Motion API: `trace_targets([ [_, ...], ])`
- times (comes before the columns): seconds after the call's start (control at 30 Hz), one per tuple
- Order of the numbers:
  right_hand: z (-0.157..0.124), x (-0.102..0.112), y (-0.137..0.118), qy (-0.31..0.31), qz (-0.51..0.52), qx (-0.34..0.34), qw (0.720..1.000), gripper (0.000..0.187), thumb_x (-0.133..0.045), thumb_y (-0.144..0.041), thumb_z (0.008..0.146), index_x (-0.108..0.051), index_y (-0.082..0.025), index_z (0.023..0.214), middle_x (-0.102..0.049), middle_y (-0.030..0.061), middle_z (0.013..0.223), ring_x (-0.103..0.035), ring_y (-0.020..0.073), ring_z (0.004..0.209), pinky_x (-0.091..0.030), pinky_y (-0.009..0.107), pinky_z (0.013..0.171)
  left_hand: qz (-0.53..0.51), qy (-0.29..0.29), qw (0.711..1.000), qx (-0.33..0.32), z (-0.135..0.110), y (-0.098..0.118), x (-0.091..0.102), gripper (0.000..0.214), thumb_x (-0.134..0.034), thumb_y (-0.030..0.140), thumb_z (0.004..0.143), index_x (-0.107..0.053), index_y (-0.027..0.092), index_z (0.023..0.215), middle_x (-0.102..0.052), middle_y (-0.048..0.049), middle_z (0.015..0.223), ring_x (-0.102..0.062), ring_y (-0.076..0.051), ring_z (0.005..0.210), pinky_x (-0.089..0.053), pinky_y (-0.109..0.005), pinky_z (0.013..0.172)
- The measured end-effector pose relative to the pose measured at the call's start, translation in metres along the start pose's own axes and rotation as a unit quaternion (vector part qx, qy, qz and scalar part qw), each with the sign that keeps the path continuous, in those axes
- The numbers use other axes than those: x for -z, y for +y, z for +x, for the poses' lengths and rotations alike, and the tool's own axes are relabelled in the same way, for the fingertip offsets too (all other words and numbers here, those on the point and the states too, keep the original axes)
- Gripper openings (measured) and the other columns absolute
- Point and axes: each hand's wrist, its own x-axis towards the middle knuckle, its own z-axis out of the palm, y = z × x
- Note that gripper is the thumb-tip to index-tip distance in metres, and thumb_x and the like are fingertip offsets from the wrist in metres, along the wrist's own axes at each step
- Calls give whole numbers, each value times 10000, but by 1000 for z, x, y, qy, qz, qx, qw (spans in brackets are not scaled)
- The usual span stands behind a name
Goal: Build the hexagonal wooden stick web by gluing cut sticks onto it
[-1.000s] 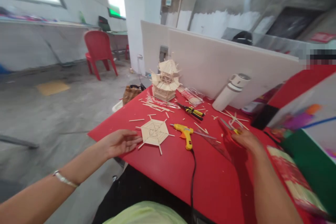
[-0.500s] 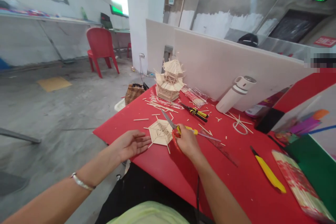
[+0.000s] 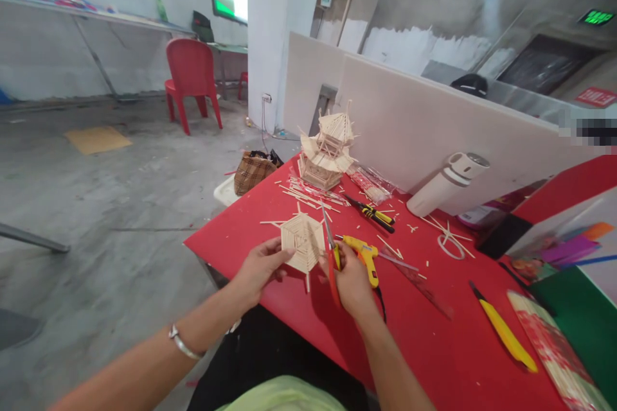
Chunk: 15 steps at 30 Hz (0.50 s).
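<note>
the left hand point(image 3: 261, 268), spread beside the stick panel point(image 3: 303, 241) a moment ago, now pinches its left edge, thumb on top, seemingly steadying it by the surface's point(image 3: 409, 334) near side. the right hand point(image 3: 354, 279), back upward, clasps scissors point(image 3: 331, 260), blades pointing away along the panel's right edge.

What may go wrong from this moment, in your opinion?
The scissors in the right grip are very close to the panel; a slip might damage it.
The glue gun lies near the right grip; if hot, it might burn.
The left grip pinches the panel's edge; too much pressure might loosen it.
</note>
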Motion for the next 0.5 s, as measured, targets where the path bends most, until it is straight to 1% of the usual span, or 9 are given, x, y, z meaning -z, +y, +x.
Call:
trace_targets([
  [0.07, -3, 0, -3, -9, 37, 16, 999, 477, -605, -514, 853, -618, -204, 1216, -736, 42, 882, -675, 220, 770, -560, 334, 694, -3, 3, 999, -44, 0, -2, -2, 423, -878, 327, 623, -754, 143, 983, -771, -57, 870, -670, -133, 620, -553, -244, 618],
  [0.13, -4, 7, -8, 4, 24, 33, 999, 483, -621, -537, 841, -629, -209, 1196, -737, 45, 918, -673, 215, 792, -552, 325, 735, -8, 0, 997, -78, -2, 1, -1, 428, -876, 388, 618, -769, 134, 946, -779, -81, 888, -718, -201, 761, -577, -305, 756],
  [0.2, -5, 22, -13, 22, -29, 49, 998, 462, -623, -527, 846, -632, -226, 1196, -732, 42, 937, -667, 212, 795, -533, 318, 750, 13, 4, 994, -107, -7, 8, 3, 426, -856, 434, 635, -778, 146, 938, -785, -83, 904, -725, -232, 817, -573, -334, 806],
  [0.27, -5, 38, -18, 35, -108, 80, 990, 487, -619, -510, 852, -613, -235, 1253, -724, 51, 970, -662, 227, 828, -520, 333, 771, 73, 16, 986, -151, -14, 18, 11, 392, -816, 457, 678, -786, 167, 941, -788, -68, 913, -723, -242, 858, -566, -324, 808],
  [0.3, -5, 45, -20, 40, -153, 106, 982, 516, -615, -505, 855, -596, -235, 1295, -720, 62, 996, -661, 244, 867, -513, 351, 797, 115, 25, 977, -179, -18, 23, 14, 366, -791, 457, 705, -790, 179, 943, -788, -54, 914, -719, -246, 884, -562, -313, 807],
  [0.33, -6, 51, -23, 48, -197, 135, 970, 544, -607, -501, 861, -580, -236, 1336, -715, 75, 1020, -657, 262, 913, -504, 368, 825, 161, 38, 963, -211, -22, 28, 18, 339, -763, 450, 734, -793, 192, 950, -788, -39, 919, -716, -248, 910, -558, -304, 812],
  [0.4, -7, 60, -28, 72, -280, 180, 940, 568, -589, -496, 876, -569, -244, 1384, -708, 94, 1046, -649, 289, 975, -483, 381, 847, 253, 70, 926, -271, -30, 35, 23, 289, -700, 416, 793, -794, 217, 981, -788, -13, 944, -709, -250, 951, -549, -293, 832],
  [0.47, -7, 64, -32, 85, -344, 192, 915, 567, -565, -510, 894, -573, -261, 1404, -709, 96, 1016, -656, 292, 936, -470, 362, 770, 331, 103, 882, -319, -37, 39, 24, 260, -648, 369, 831, -791, 237, 1003, -789, -5, 979, -708, -252, 961, -545, -295, 843],
  [0.5, -7, 65, -35, 87, -365, 191, 907, 576, -557, -528, 900, -570, -268, 1415, -712, 95, 1006, -660, 286, 904, -457, 349, 724, 362, 118, 860, -340, -39, 39, 24, 255, -632, 347, 839, -789, 242, 1011, -790, -9, 1003, -708, -254, 963, -545, -298, 850],
])
